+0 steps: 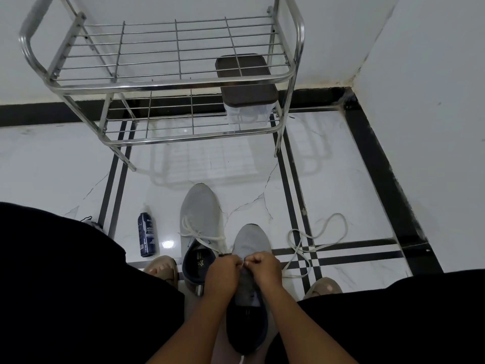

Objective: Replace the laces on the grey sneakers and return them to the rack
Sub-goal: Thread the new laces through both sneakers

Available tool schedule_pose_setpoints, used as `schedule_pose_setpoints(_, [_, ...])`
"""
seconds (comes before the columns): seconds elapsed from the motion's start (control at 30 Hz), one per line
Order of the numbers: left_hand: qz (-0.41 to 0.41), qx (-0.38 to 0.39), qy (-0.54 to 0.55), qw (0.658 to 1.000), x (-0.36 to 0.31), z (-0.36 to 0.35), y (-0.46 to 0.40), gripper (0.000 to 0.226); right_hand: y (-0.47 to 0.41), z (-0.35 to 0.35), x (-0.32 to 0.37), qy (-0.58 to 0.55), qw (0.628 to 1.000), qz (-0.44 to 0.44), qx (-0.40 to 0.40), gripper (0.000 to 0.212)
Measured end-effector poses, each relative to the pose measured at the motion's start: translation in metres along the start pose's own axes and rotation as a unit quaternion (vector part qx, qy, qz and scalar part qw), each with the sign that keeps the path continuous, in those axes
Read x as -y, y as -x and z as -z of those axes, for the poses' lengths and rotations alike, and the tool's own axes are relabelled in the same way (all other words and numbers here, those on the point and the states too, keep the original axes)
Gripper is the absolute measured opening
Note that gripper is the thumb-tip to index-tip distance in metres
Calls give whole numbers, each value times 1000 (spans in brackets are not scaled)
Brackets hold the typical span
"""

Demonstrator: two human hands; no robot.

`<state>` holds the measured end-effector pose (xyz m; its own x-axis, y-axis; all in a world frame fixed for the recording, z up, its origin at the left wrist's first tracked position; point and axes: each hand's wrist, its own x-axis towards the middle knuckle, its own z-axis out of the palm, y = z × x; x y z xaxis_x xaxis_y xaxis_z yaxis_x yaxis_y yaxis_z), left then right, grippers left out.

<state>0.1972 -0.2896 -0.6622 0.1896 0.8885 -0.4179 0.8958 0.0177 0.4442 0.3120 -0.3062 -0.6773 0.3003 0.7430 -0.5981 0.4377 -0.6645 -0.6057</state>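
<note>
Head view: left hand [223, 271], right hand [263, 267] fingers pinching lace over sneaker [249, 258]; rack [162, 85] well apart.

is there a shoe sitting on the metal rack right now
No: the rack holds only a brown-lidded container on its lower shelf, while both grey sneakers are on the floor.

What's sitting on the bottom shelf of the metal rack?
A clear container with a dark brown lid stands at the right end of the rack. Its contents can't be made out.
</note>
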Motion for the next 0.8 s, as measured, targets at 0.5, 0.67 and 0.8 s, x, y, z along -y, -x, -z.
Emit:
schedule_pose_setpoints(0.5, [81, -17, 40, 996, -14, 10, -19, 13, 45, 17, 3, 237, 967, -93, -8, 31])
schedule_pose_setpoints(0.67, [248, -273, 426, 826, -23, 89, -33, 10, 38, 32, 4, 201, 974, -107, -21, 27])
schedule_pose_setpoints(0.8, [220, -406, 575, 675, -14, 145, -46, 13, 38, 30, 7, 192, 975, -113, -13, 31])
